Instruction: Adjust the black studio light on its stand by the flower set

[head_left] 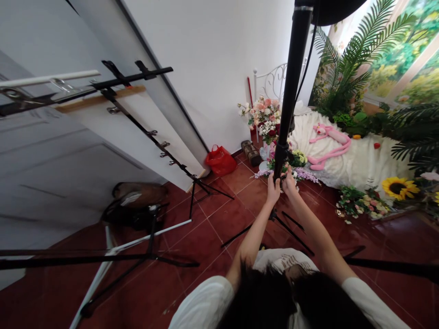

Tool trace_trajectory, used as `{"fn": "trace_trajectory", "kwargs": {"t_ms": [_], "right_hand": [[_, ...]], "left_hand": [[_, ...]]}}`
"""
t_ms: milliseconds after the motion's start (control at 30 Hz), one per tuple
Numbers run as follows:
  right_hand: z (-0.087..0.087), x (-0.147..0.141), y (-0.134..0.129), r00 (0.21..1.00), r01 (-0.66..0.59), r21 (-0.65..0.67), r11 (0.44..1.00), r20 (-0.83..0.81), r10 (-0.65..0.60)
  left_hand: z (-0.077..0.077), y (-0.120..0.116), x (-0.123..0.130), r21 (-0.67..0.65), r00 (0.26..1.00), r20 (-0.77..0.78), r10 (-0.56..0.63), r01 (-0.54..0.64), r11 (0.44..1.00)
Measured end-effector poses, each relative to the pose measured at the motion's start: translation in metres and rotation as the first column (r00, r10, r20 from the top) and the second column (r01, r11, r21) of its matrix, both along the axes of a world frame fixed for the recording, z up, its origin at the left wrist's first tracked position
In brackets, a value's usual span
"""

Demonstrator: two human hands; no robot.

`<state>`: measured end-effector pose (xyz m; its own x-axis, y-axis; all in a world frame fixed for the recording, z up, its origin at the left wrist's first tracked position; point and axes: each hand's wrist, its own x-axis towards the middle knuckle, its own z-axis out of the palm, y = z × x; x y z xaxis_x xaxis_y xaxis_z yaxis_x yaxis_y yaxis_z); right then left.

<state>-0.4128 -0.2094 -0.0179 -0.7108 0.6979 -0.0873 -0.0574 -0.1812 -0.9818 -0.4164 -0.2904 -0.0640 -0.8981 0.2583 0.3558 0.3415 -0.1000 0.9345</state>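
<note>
My left hand wrapped around the black pole, my right hand beside it, whether gripping I cannot tell; the pole standing on the floor, near the left edge of the bed; pink toy lying on the bed.

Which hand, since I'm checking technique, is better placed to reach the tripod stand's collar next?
Probably the right hand: it is nearer the collar, while the left hand holds the black pole lower down.

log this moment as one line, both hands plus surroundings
left grip: holding black pole | right grip: beside pole, contact unclear | around: pink toy, red bag
</note>
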Motion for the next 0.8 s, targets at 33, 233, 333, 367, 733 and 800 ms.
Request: {"fn": "trace_trajectory", "kwargs": {"t_ms": [33, 233, 333, 367, 733, 800], "right_hand": [[0.002, 0.000, -0.001, 0.999, 0.046, -0.079, 0.996, 0.021, -0.045], [0.015, 0.004, -0.007, 0.964, 0.230, -0.299, 0.926, 0.204, -0.173], [0.022, 0.001, -0.010, 0.918, 0.329, -0.275, 0.904, 0.317, -0.237], [0.025, 0.000, -0.011, 0.904, 0.356, -0.265, 0.896, 0.341, -0.258], [0.019, -0.002, -0.010, 0.920, 0.331, -0.347, 0.877, 0.326, -0.219], [0.014, 0.002, -0.004, 0.967, 0.207, -0.456, 0.866, 0.227, -0.112]], "left_hand": [[-0.001, 0.001, 0.000, -0.005, 1.000, 0.000, 0.005, -0.005, 1.000], [-0.004, 0.002, 0.000, -0.044, 0.999, -0.017, 0.030, -0.031, 0.999], [-0.003, 0.002, 0.000, -0.037, 0.999, -0.029, 0.018, -0.019, 0.999], [-0.003, 0.001, 0.000, -0.035, 0.999, -0.030, 0.013, -0.014, 0.999], [-0.002, 0.001, -0.001, -0.035, 1.000, -0.016, 0.002, -0.003, 0.999], [0.001, 0.000, 0.000, -0.039, 1.000, -0.016, 0.005, -0.005, 0.999]]}}
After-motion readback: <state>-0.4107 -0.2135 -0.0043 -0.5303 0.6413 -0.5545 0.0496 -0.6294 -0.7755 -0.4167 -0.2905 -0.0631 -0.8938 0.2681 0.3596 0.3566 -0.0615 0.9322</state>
